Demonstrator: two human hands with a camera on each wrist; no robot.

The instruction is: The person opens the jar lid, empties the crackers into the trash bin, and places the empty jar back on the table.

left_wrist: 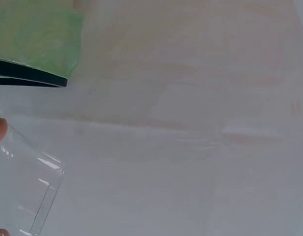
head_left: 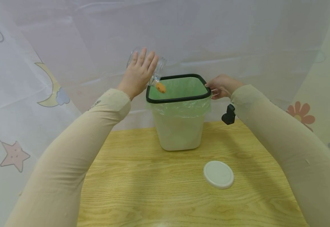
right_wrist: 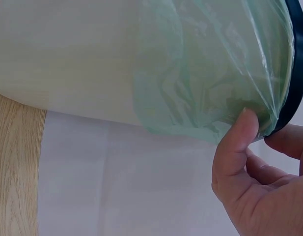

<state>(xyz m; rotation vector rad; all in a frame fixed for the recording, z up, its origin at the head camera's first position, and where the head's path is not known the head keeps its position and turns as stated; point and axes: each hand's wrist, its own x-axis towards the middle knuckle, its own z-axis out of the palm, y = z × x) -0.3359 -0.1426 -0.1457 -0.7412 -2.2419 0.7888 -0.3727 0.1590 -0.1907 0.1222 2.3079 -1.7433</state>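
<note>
A white bin [head_left: 179, 132] with a green liner [right_wrist: 210, 73] and a black rim [head_left: 179, 100] stands at the far side of the wooden table [head_left: 153, 195]. My left hand [head_left: 140, 71] grips a clear jar [head_left: 158, 70], tilted mouth-down over the bin's left corner. An orange piece [head_left: 160, 87] is at the jar's mouth, above the bin opening. The left wrist view shows the jar [left_wrist: 23, 187] and a corner of the rim [left_wrist: 28, 79]. My right hand [head_left: 213, 89] pinches the rim at the bin's right side; in the right wrist view its thumb [right_wrist: 239, 142] presses the liner just under the rim [right_wrist: 294, 73].
A round white lid [head_left: 218, 174] lies flat on the table in front of the bin, to the right. A black device [head_left: 228, 115] hangs at my right wrist. A pale printed curtain [head_left: 40, 78] closes the space behind and to both sides.
</note>
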